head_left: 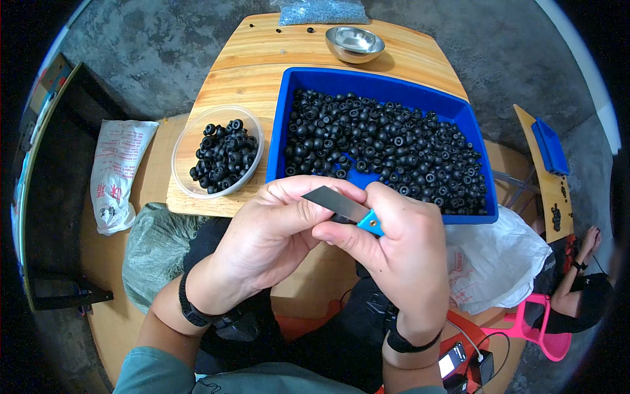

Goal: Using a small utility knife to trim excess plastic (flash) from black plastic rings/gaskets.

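Observation:
My right hand (pixel 407 249) is closed round the blue handle of a small knife (pixel 336 202), whose bare blade points left over my left fingertips. My left hand (pixel 269 230) pinches a small black part at the blade's lower edge; fingers and blade hide most of it. Both hands are in front of the near edge of a blue bin (pixel 282 125), which holds a great many round black parts (pixel 394 141) with holes in them. To the left, a clear round tub (pixel 178 177) holds a smaller heap of similar black parts (pixel 226 154).
A metal bowl (pixel 355 44) stands at the back of the wooden table (pixel 252 79), near a few loose black bits and a bag of bluish pellets (pixel 321 13). White sacks (pixel 121 174) lie at the sides. At far right, another person (pixel 577 289) sits near a pink stool (pixel 541 328).

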`<action>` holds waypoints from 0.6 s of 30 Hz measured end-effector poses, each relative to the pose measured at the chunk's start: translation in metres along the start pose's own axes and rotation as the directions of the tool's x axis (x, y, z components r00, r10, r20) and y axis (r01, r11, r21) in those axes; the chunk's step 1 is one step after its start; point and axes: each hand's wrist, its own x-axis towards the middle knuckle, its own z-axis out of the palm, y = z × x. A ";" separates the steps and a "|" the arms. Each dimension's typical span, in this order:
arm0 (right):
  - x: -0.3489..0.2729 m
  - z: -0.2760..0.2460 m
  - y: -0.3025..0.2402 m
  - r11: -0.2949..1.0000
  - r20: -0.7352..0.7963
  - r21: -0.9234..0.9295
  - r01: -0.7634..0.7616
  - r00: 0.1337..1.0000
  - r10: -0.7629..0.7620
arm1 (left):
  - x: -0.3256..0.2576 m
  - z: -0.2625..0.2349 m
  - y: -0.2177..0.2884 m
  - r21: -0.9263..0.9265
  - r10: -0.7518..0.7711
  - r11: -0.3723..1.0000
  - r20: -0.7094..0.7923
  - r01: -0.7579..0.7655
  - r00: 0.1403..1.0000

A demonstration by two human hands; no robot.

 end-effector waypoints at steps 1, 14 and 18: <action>0.000 0.001 0.000 1.000 -0.023 -0.021 0.015 1.000 -0.015 | 0.000 -0.001 0.000 0.006 -0.006 1.000 0.000 0.006 1.000; 0.010 -0.012 0.015 0.991 -0.008 0.074 -0.112 0.994 0.113 | 0.001 -0.001 0.015 0.297 0.207 0.946 -0.236 -0.132 0.950; 0.013 -0.017 0.050 0.956 -0.164 0.168 -0.242 0.949 0.270 | 0.007 -0.022 0.049 0.744 0.660 0.615 -0.301 -0.263 0.689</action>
